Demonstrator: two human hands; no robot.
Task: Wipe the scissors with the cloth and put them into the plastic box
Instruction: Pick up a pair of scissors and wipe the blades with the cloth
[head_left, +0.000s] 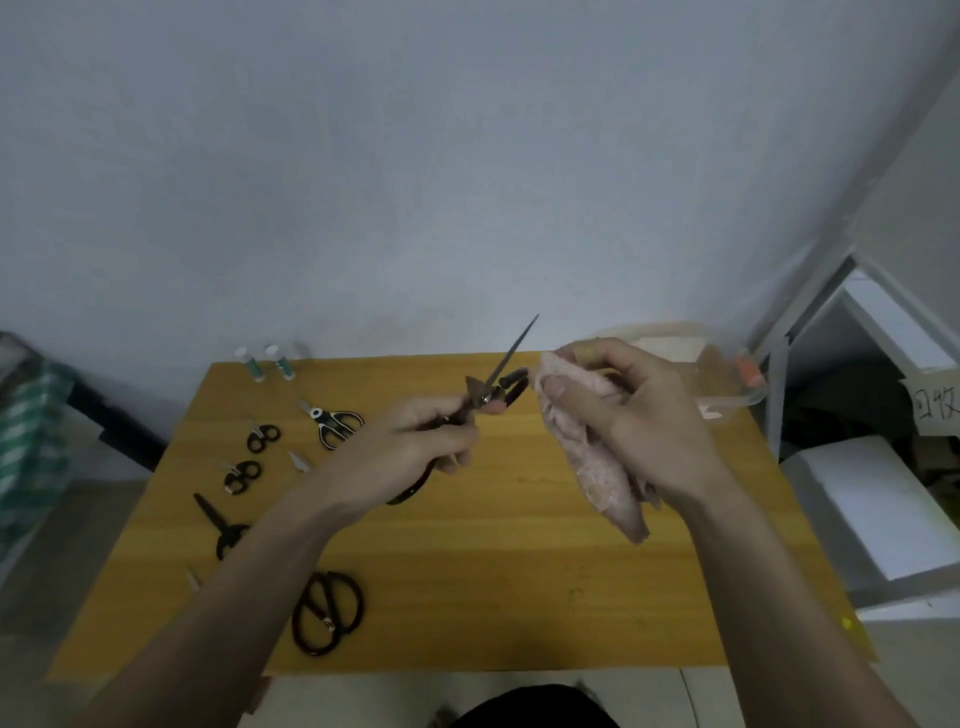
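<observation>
Mid-wipe above a yellow wooden table (467, 571): black-handled scissors (488, 387) held aloft in the left hand (415, 441), fingers curled round the handles, blades parted, one thin blade pointing up and away toward the wall, the other angled right toward the cloth. Pink cloth (587, 447) bunched in the right hand (634, 415), thumb and fingers pinching it, its upper edge close to or just touching the right-pointing blade; contact too blurred to call. Lower end of the cloth hanging loose below the palm. Clear plastic box (727, 384) at the table's far right corner, partly hidden behind the right hand, something orange and pale inside, contents otherwise unclear. Waiting on the left half of the table: a black-and-white pair of scissors (337, 423), two small black pairs (262, 437) (241, 475), a slim black pair (221, 525) and a large loop-handled pair (327, 610) near the front edge. Two small green-and-white tubes (267, 364) upright at the back edge. Step in hand, by appearance: wiping of the opened blades, placement not yet begun. Next move likely to call for closing the cloth round one blade and drawing it toward the tip, fingers clear of the edge, then shutting the blades before the carry right to the box.
</observation>
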